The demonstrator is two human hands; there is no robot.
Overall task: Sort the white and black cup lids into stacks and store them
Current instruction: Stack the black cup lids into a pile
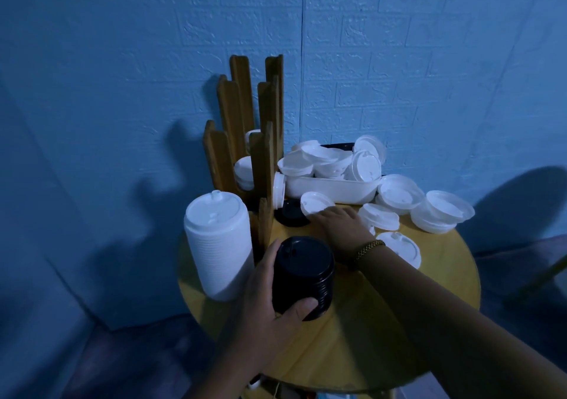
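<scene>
— The black lids?
— A short, ribbed black stack (pixel 302 276), glossy, at the table's (pixel 346 355) near left. The left hand (pixel 270 300) wraps it, thumb on the near side.
— The right hand (pixel 340 226)?
— Fingers stretched out flat, holding nothing, tips touching a loose white lid (pixel 316 203) farther back, beside a single black lid (pixel 291 216).
— White ones?
— A tall white stack (pixel 217 245) stands left of the black.

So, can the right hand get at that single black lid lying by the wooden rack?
Probably yes. The right hand is stretched out right beside the black lid, and nothing stands between them; a white lid at the fingertips may overlap its edge.
</scene>
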